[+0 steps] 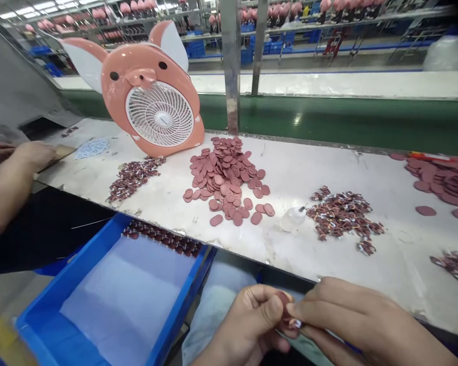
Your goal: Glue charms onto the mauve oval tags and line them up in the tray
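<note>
Left grip (pixel 257 320) pinches a flat maroon oval disc (pixel 283 302) near the desk's (pixel 397 269) front edge — right grip's (pixel 339 317) closure, can't tell — brace it steady.

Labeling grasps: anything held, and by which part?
Dark-red oval disc, pinched near its edge by the left hand. The right hand is at the opposite side, grip unclear.

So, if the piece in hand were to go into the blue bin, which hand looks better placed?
Probably the left hand: it is nearer the blue bin and has the reddish piece between thumb and finger. The right hand is on the piece's far side from the bin.
</note>
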`<state>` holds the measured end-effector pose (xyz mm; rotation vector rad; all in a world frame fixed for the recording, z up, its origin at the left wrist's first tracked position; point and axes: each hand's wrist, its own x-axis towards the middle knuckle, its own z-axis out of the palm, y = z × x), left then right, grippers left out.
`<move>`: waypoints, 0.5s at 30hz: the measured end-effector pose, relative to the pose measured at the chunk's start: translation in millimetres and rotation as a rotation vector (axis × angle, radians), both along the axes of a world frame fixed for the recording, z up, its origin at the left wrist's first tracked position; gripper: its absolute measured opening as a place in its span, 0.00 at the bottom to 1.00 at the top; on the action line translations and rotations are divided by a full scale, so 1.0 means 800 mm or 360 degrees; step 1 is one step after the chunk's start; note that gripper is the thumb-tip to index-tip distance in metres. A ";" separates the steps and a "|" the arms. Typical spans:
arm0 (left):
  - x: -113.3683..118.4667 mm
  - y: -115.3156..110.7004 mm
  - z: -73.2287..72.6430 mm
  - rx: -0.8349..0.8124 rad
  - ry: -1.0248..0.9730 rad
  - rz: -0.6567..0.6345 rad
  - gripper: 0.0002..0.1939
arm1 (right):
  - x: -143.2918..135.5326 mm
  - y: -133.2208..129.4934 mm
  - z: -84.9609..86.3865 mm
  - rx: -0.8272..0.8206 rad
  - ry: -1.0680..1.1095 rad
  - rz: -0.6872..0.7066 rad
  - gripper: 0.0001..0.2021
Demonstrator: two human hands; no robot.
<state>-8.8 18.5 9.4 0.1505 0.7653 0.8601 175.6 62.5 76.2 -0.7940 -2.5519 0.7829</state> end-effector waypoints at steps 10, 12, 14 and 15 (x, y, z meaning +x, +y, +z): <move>0.000 0.005 0.015 -0.0082 0.0048 0.0021 0.18 | -0.007 0.005 0.022 -0.0322 0.0016 -0.0095 0.09; 0.000 0.005 0.015 -0.0077 0.0044 0.0011 0.18 | -0.005 0.005 0.021 -0.0307 0.0020 -0.0093 0.08; 0.001 0.005 0.013 -0.0078 0.0035 0.0013 0.17 | -0.005 0.005 0.020 -0.0296 0.0020 -0.0089 0.08; 0.000 0.005 0.012 -0.0081 0.0031 0.0018 0.17 | -0.005 0.006 0.019 -0.0296 0.0017 -0.0088 0.08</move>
